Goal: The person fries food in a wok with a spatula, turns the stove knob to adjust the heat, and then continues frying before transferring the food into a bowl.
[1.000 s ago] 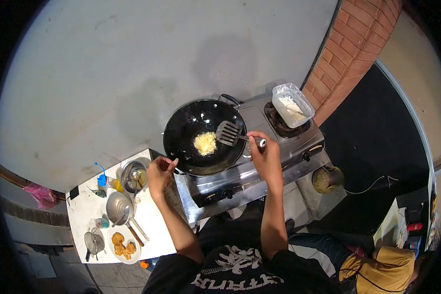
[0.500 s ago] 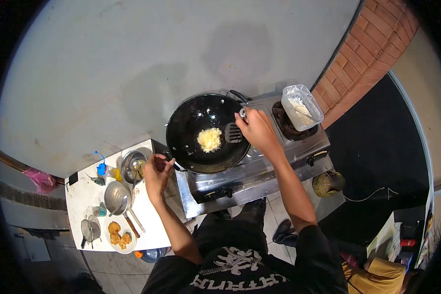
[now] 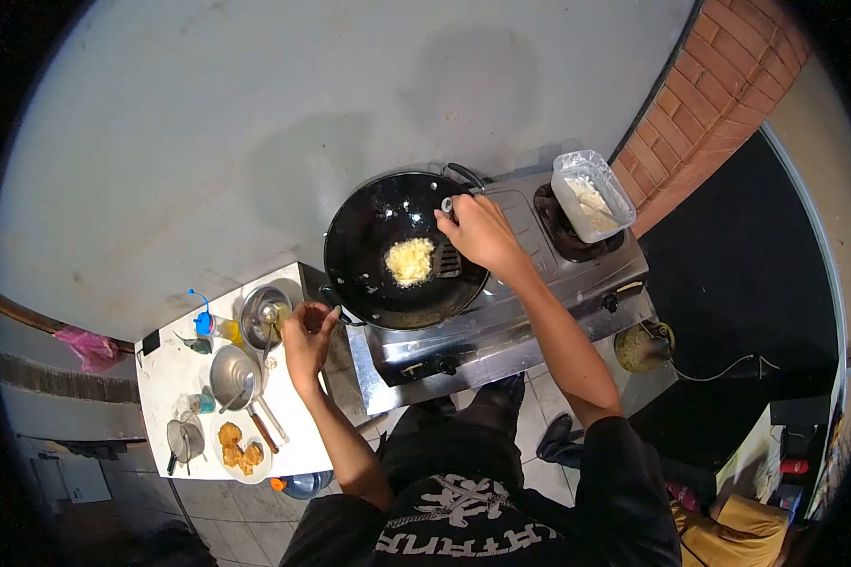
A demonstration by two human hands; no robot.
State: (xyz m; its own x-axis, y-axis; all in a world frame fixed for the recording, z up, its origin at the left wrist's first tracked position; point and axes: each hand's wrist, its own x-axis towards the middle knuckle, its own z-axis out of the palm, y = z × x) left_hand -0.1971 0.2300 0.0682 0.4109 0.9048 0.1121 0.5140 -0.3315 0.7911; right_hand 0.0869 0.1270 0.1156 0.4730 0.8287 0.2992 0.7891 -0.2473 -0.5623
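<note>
My right hand (image 3: 482,231) is closed around the handle of a black slotted spatula (image 3: 447,262). The spatula's head rests inside a black wok (image 3: 369,203), at the right edge of a pale yellow, lumpy piece of frying food (image 3: 409,262). At the wok's near left side, my left hand (image 3: 309,342) is beside the looped handle (image 3: 329,295). Its fingers are loosely curled and apart from the thumb, whose tip is close to the handle; whether it touches cannot be made out. The wok sits on a steel gas stove (image 3: 501,331).
On the right burner stands a plastic tub (image 3: 596,203) of white flour-like powder. A white table (image 3: 298,416) at left holds metal bowls (image 3: 234,373), a yellow bottle (image 3: 222,327), a strainer (image 3: 185,438) and a plate of fried pieces (image 3: 244,452). A green gas cylinder (image 3: 641,348) stands right.
My right hand has moved left over the wok, bringing the spatula's head against the food. My left hand stays near the wok's handle, and the whole view has shifted slightly.
</note>
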